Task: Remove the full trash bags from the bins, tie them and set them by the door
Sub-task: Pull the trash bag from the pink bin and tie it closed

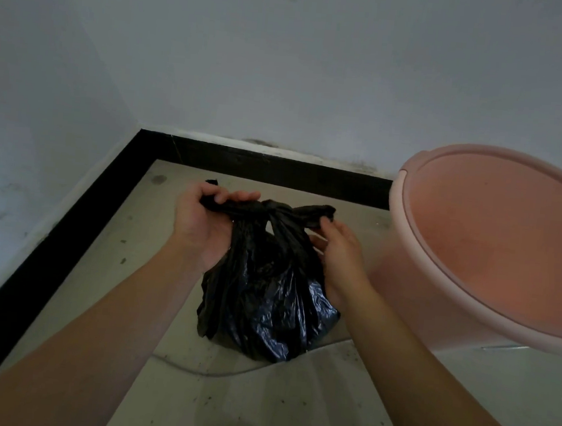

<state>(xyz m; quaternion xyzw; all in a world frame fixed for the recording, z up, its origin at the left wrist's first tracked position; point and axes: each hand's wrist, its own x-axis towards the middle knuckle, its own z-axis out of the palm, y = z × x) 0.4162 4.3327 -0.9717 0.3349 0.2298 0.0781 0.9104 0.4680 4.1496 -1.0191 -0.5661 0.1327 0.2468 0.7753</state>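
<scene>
While the bag [264,297] sits on the floor [289,402] in the corner, just left of the pink bin [405,259] and near the black skirting [260,162], both hands work at its neck. The left hand [199,222] has its fingers curled tight round the left tail [218,203] of the plastic. The right hand [341,249] holds the right tail [314,212] in what looks like a pinch, though its fingertips are mostly hidden behind the hand. Between them a knot [266,209] is drawn up, so the tying step seems close to done, perhaps lacking a last pull or a second loop. The bag is thin, glossy film, soft and crinkled, and it slumps into a rounded lump, so the load inside is probably modest and loose rather than heavy or stiff. Film like this is slippery and stretches or tears under a sharp tug, so a steady, even pull outward on both tails should serve best. For carrying, the place to take hold is the gathered neck right under the knot, where the plastic is bunched thick, not the body, which would sag and slide in the fingers. The bin stands without a liner, tilted toward the camera by the wide lens. No door is in view, so the setting-down place cannot be judged.
</scene>
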